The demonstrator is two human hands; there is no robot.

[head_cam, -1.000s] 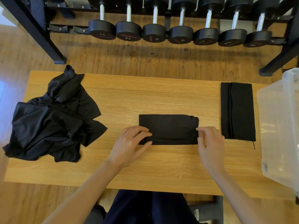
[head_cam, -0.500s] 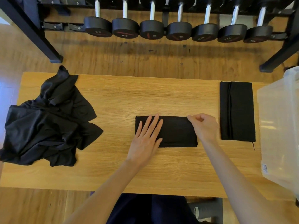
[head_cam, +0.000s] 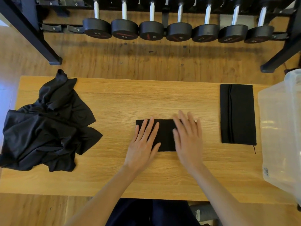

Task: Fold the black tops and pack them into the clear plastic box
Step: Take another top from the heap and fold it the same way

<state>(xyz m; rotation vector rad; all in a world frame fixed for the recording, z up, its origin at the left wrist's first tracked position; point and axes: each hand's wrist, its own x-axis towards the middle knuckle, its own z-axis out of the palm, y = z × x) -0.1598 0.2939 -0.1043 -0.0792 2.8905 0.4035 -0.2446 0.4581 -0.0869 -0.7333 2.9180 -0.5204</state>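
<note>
A small folded black top (head_cam: 164, 136) lies flat in the middle of the wooden table (head_cam: 146, 98). My left hand (head_cam: 143, 144) rests on its left half with fingers straight and spread. My right hand (head_cam: 187, 136) lies flat over its right half, fingers straight, slightly blurred. A second folded black top (head_cam: 237, 113) lies lengthwise at the right. A heap of unfolded black tops (head_cam: 47, 128) sits at the table's left end. The clear plastic box (head_cam: 281, 131) stands at the right edge.
A dumbbell rack (head_cam: 179, 30) with several black dumbbells stands on the wooden floor beyond the table's far edge. Its black legs (head_cam: 53, 59) stand at both sides. Bare tabletop shows between the heap and the middle top.
My right hand let go of the top's right corner and now lies flat on it with fingers straight. My left hand stayed flat on the left half. The fold looks shorter than before.
</note>
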